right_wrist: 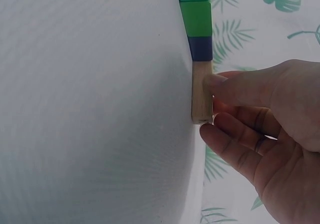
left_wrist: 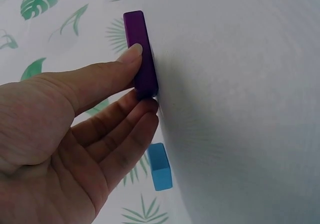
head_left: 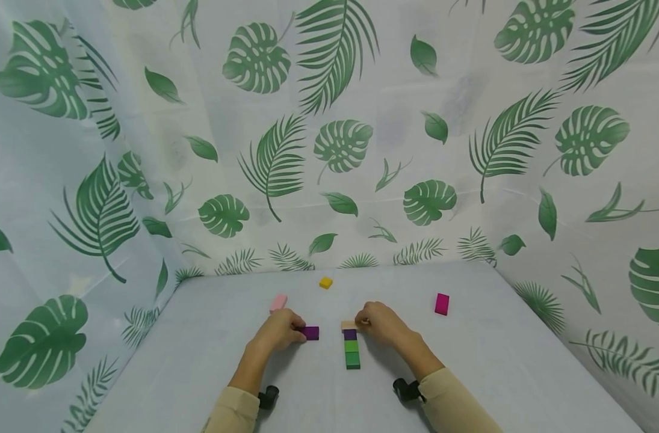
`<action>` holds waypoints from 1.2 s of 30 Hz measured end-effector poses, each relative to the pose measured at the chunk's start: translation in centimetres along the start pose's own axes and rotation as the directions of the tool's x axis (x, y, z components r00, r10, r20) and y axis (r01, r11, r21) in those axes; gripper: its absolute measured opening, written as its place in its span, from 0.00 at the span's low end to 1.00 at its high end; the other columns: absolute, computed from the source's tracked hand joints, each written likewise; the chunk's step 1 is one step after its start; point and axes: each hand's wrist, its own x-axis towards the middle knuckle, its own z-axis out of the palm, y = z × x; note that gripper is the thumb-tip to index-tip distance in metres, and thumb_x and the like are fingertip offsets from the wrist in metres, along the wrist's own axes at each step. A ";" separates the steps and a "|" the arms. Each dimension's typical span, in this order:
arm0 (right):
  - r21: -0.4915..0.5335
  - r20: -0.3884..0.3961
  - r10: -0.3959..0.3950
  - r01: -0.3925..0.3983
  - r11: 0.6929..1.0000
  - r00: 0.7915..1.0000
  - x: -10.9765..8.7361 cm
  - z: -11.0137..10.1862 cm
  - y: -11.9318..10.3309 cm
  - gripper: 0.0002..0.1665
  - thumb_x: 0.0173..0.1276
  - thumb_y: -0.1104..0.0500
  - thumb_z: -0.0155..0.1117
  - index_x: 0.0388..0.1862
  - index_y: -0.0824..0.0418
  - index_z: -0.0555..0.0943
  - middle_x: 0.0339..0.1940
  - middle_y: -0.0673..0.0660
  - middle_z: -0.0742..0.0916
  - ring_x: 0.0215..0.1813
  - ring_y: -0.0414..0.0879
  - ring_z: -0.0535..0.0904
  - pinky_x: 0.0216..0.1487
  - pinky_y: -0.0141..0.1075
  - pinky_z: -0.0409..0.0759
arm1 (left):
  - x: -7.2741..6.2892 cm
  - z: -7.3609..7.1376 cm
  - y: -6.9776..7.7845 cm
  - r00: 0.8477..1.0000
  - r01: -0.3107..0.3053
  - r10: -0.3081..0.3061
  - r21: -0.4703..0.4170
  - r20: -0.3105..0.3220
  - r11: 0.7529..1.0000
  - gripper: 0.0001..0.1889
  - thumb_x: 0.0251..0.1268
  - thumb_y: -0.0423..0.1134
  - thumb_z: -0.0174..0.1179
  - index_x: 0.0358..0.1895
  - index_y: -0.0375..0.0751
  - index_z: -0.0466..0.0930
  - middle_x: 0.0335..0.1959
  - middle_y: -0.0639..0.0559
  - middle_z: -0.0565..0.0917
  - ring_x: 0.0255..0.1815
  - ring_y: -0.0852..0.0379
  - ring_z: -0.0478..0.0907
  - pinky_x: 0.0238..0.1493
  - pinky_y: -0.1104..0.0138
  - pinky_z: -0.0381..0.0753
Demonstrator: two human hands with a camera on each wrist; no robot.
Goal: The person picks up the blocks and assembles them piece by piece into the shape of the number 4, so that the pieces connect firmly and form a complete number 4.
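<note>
My left hand (head_left: 282, 329) pinches a purple block (head_left: 311, 332) between thumb and fingers. In the left wrist view the thumb lies along the purple block (left_wrist: 138, 58), with fingertips at its lower end. My right hand (head_left: 382, 323) pinches a plain wooden block (head_left: 348, 325) at the far end of a short line of blocks. Nearest the wooden one comes a dark purple block (head_left: 350, 335), then a light green block (head_left: 351, 346), then a dark green block (head_left: 353, 361). The right wrist view shows the thumb on the side of the wooden block (right_wrist: 201, 91).
A pink block (head_left: 278, 302) lies just beyond my left hand. Farther back is a yellow block (head_left: 326, 282), and a magenta block (head_left: 442, 304) stands off to the right. A blue block (left_wrist: 160, 166) shows in the left wrist view. Leaf-patterned sheeting (head_left: 383, 240) surrounds the white table.
</note>
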 end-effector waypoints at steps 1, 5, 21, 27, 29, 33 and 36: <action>0.000 0.001 0.003 -0.003 1.000 1.000 0.0 0.0 0.0 0.06 0.69 0.69 0.69 0.40 0.64 0.91 0.34 0.53 0.88 0.39 0.45 0.81 0.47 0.45 0.83 | 0.0 0.0 0.0 1.000 0.004 -0.004 -0.001 0.001 1.000 0.13 0.60 0.33 0.76 0.47 0.34 0.91 0.42 0.46 0.91 0.39 0.58 0.82 0.44 0.57 0.84; 0.011 0.003 0.018 -0.018 1.000 1.000 0.0 0.1 0.0 0.06 0.68 0.70 0.69 0.40 0.64 0.91 0.35 0.53 0.88 0.40 0.46 0.81 0.48 0.47 0.83 | 0.2 0.0 -0.1 1.000 0.021 -0.020 -0.017 0.005 1.000 0.13 0.59 0.34 0.76 0.47 0.35 0.91 0.41 0.47 0.91 0.38 0.58 0.82 0.45 0.58 0.84; 0.005 0.001 -0.002 0.002 1.000 1.000 0.0 -0.2 -0.2 0.07 0.68 0.70 0.69 0.41 0.64 0.91 0.35 0.54 0.88 0.39 0.45 0.80 0.47 0.46 0.83 | 1.9 0.3 0.4 0.997 0.082 -0.082 -0.062 -0.002 0.995 0.14 0.57 0.33 0.77 0.47 0.37 0.91 0.43 0.48 0.90 0.47 0.52 0.83 0.55 0.52 0.84; -0.005 0.002 -0.005 0.005 1.000 1.000 0.0 -0.2 -0.2 0.07 0.68 0.70 0.69 0.41 0.64 0.91 0.35 0.54 0.88 0.40 0.46 0.81 0.48 0.46 0.83 | 2.4 0.4 0.6 0.996 0.090 -0.090 -0.061 0.002 0.994 0.13 0.58 0.34 0.77 0.47 0.37 0.91 0.44 0.48 0.91 0.49 0.52 0.84 0.57 0.52 0.83; -0.008 0.003 0.000 0.000 1.000 1.000 0.0 -0.1 -0.2 0.07 0.68 0.70 0.69 0.41 0.64 0.91 0.35 0.54 0.88 0.41 0.47 0.81 0.48 0.46 0.82 | 2.5 0.4 0.6 0.996 0.087 -0.087 -0.057 0.004 0.995 0.13 0.59 0.34 0.76 0.47 0.37 0.91 0.44 0.48 0.91 0.49 0.52 0.83 0.58 0.52 0.83; -0.003 0.007 0.014 -0.014 1.000 1.000 0.1 0.0 -0.2 0.07 0.68 0.70 0.70 0.41 0.64 0.91 0.35 0.54 0.88 0.41 0.47 0.81 0.48 0.46 0.83 | 2.6 0.4 0.6 0.996 0.091 -0.091 -0.060 0.007 0.994 0.13 0.59 0.34 0.76 0.47 0.37 0.91 0.44 0.48 0.91 0.50 0.52 0.83 0.59 0.51 0.82; -0.001 0.010 0.022 -0.022 1.000 1.000 0.2 0.0 -0.3 0.07 0.68 0.70 0.70 0.41 0.64 0.91 0.35 0.54 0.88 0.40 0.46 0.81 0.48 0.46 0.83 | 2.6 0.5 0.5 0.996 0.093 -0.093 -0.062 0.007 0.994 0.13 0.59 0.34 0.76 0.47 0.37 0.91 0.44 0.49 0.91 0.50 0.52 0.84 0.59 0.51 0.82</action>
